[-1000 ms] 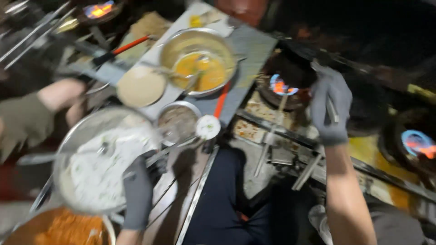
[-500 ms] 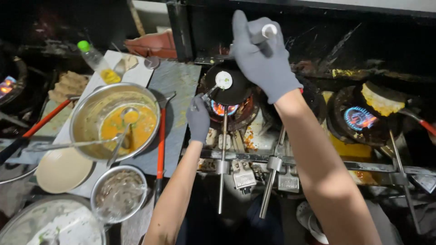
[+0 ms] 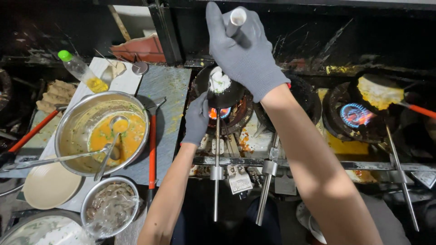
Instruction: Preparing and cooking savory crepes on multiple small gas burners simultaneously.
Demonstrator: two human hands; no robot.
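Both my hands wear grey gloves. My left hand [image 3: 196,120] grips a ladle's long metal handle and holds its small black bowl [image 3: 229,95] over a burner flame [image 3: 217,112]. White rice [image 3: 220,80] lies in the bowl. My right hand [image 3: 243,52] is raised above it, closed around a silver metal rod [image 3: 235,20] that points down towards the bowl.
On the left counter stand a large steel bowl of orange egg batter [image 3: 102,131] with two ladles, an oil bottle [image 3: 81,71], a cream plate [image 3: 50,186] and a smaller steel bowl [image 3: 109,206]. At the right a second burner [image 3: 356,114] heats a yellow omelette [image 3: 379,90]. A red-handled tool [image 3: 152,149] lies beside the batter bowl.
The view swung from the left counter to the stove. My left hand left the rice bowl and now holds the ladle over the flame, with rice in it. My right hand rose with the rod.
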